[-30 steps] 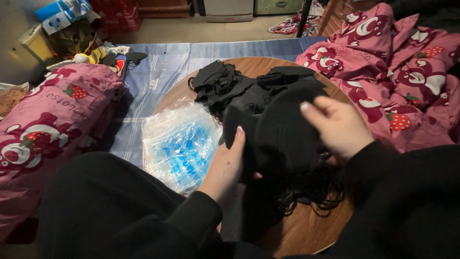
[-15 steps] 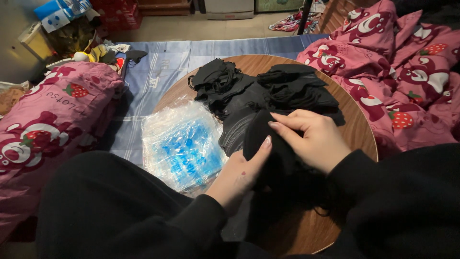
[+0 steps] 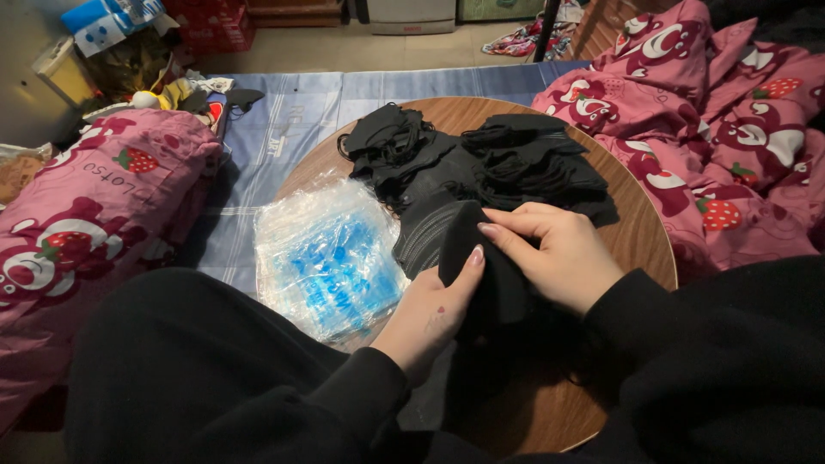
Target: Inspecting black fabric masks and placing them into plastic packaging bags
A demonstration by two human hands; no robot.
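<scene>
Black sleeves nearest the camera, both forearms over the near edge of the table (image 3: 640, 232). Left hand (image 3: 430, 314) palm-down, thumb raised against a folded black mask (image 3: 481, 266), grasping its near-left edge. Right hand (image 3: 559, 253) curled over the same black mask from the right, fingers (image 3: 507, 225) pinching its upper fold. Both closed on this one piece, held just above the table between the two hands.

Under and just beyond the hands: a flat stack of black masks (image 3: 425, 232), edges showing as thin layers. Left of the left hand, touching the stack: a pile of clear plastic bags with blue print (image 3: 326, 258), crinkled, partly overhanging the table's left rim. Beyond the right hand: a loose heap of black masks (image 3: 533, 163), ear loops tangled; beyond the left hand, a second tangled heap (image 3: 387, 142) just beside it. Heaps cover most of the far half of the table, no gap visible between them.

Table round, brown wood grain. Below it, a blue striped mat (image 3: 284, 129) on the floor. Pink blanket with strawberry and bear print (image 3: 86, 206) well left of the left hand; a similar pink blanket (image 3: 713, 112) right of the right hand, close against the table rim. Far left: cardboard boxes and clutter (image 3: 112, 51), too dim to sort. Pale floor beyond.
</scene>
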